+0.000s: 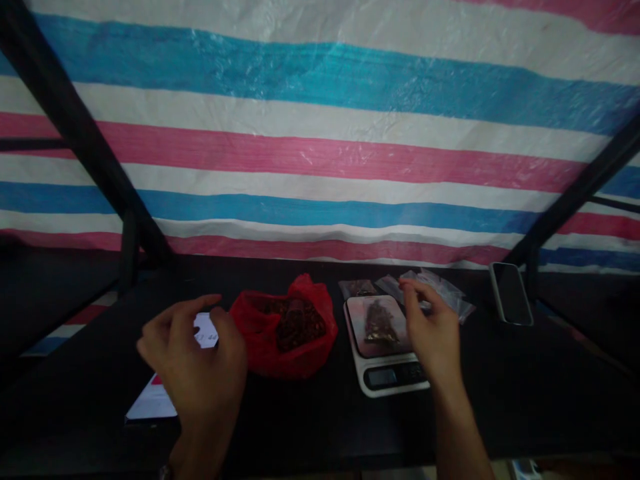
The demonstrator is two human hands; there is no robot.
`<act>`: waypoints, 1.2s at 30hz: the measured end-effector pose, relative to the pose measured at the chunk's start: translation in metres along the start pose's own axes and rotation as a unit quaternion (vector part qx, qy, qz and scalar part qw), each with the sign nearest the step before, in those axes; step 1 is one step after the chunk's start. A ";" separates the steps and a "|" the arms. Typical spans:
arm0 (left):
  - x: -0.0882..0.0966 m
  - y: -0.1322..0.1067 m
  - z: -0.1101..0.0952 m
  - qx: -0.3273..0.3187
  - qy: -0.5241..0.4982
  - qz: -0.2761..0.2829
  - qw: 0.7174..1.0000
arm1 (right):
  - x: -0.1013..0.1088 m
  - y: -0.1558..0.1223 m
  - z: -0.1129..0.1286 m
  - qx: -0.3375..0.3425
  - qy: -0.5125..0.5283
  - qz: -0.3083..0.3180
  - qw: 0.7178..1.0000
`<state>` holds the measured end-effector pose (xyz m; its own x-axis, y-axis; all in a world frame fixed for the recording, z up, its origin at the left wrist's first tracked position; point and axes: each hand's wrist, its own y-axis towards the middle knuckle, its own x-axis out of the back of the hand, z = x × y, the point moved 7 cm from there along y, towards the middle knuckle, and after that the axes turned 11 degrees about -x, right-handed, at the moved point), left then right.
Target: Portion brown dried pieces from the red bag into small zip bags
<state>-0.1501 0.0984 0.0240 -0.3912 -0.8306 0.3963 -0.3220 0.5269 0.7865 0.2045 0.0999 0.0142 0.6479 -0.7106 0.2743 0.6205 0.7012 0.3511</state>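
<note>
My left hand point(197, 363) is raised above a device with a lit screen point(153, 400), its fingers curved and a gap showing between them and the thumb. Right of it sits a red plastic bag point(255, 343), its mouth open on dark reddish-brown loose bits point(303, 327). A white digital scale point(355, 363) carries a small clear bag point(381, 323) of dark dried bits. Over the scale's right side is my right hand point(433, 327), thumb and forefinger tips brought together; anything between them is too small to make out.
Several clear plastic bags point(453, 293) lie behind my right hand. Behind the scale rests another small filled bag point(357, 288). A phone point(511, 293) lies far right on the black table point(530, 387). Black frame bars point(100, 147) slope in front of a striped plastic sheet point(320, 160).
</note>
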 end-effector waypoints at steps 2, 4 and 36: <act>0.015 -0.005 -0.022 -0.045 -0.025 -0.079 0.996 | 0.028 0.012 -0.025 -0.047 0.012 -0.049 0.998; 0.020 -0.016 -0.046 -0.089 -0.068 -0.091 0.990 | 0.044 0.018 -0.048 -0.087 -0.020 -0.055 0.994; -0.067 -0.082 -0.125 0.069 -0.283 0.376 0.879 | -0.017 0.015 -0.070 -0.086 -0.215 0.083 0.969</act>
<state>0.0105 0.0881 -0.0080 -0.8922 -0.0351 0.4502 0.1253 0.9386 0.3214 0.2336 0.1268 -0.0480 0.5242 -0.5190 0.6752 0.6114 0.7812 0.1258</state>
